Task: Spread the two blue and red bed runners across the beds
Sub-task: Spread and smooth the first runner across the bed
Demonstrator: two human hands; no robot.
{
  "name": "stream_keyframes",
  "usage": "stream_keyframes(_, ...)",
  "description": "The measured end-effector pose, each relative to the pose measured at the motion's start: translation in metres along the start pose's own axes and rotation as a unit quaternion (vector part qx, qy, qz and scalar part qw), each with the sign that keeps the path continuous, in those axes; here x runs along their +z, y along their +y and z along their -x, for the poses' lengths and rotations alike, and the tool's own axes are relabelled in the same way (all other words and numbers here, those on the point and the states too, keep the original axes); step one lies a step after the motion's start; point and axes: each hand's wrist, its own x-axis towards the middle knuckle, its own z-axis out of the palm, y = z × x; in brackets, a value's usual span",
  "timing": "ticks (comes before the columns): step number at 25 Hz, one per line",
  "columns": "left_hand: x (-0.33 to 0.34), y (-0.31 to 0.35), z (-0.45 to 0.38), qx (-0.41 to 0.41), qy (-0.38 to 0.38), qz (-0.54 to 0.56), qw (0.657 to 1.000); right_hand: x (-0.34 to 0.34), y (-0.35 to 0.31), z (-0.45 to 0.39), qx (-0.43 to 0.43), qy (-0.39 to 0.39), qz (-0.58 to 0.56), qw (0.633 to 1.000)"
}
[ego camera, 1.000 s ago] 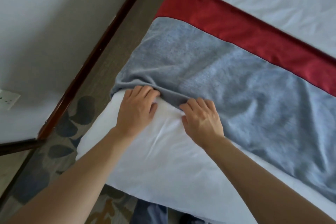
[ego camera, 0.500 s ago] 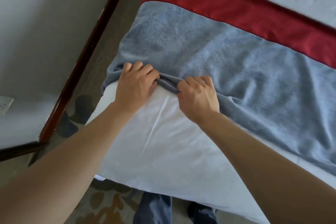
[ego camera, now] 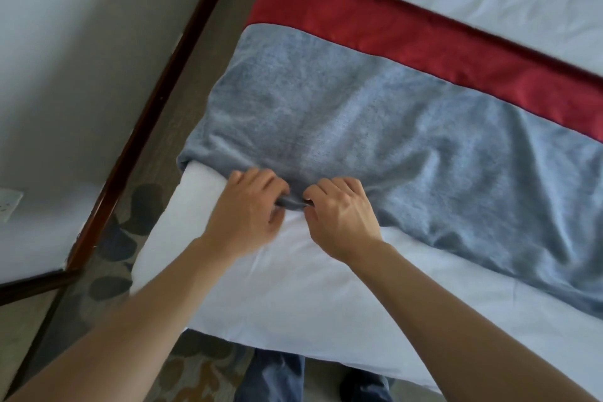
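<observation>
One bed runner (ego camera: pixel 375 121), grey-blue with a red band along its far side, lies across the white bed (ego camera: pixel 293 297). Its left end hangs over the bed's left side. My left hand (ego camera: pixel 248 215) and my right hand (ego camera: pixel 339 215) sit close together at the runner's near edge, both pinching a bunched fold of the blue cloth between them. The blue part is wrinkled to the right of my hands. A second runner is not in view.
A narrow strip of dark floor and patterned carpet (ego camera: pixel 130 225) runs between the bed and the white wall with its dark wooden skirting (ego camera: pixel 156 108). A wall socket (ego camera: pixel 8 206) is at the far left. My legs stand at the bed's near edge.
My hands have drawn closer together and pulled the runner's near edge toward me, bunching it. The view has shifted, showing more of the red band and the bed beyond.
</observation>
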Motion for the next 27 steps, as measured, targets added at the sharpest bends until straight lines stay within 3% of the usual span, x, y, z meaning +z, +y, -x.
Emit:
stream_keyframes(4, 0.024, 0.089, -0.016, 0.067, -0.006, 0.007, 0.998, -0.025, 0.048, 0.042, 0.054, 0.046, -0.004, 0.997)
stream_keyframes(10, 0.077, 0.227, -0.051, 0.148, -0.011, -0.022, 0.989, -0.055, 0.171, 0.165, 0.143, 0.056, 0.075, 0.985)
stream_keyframes(17, 0.108, 0.286, -0.095, 0.088, -0.004, -0.069, 0.994, -0.084, 0.283, 0.248, 0.15, 0.091, 0.086, 0.981)
stream_keyframes(22, 0.106, 0.296, -0.111, -0.024, -0.041, -0.034, 0.998, -0.091, 0.31, 0.226, 0.203, -0.015, -0.025, 0.979)
stream_keyframes(25, 0.104, 0.313, -0.104, -0.054, 0.02, -0.097, 0.994, -0.094, 0.307, 0.23, 0.188, 0.014, -0.013, 0.982)
stream_keyframes(27, 0.109, 0.327, -0.095, -0.032, 0.048, -0.093, 0.994, -0.09, 0.307, 0.237, 0.148, 0.026, 0.025, 0.988)
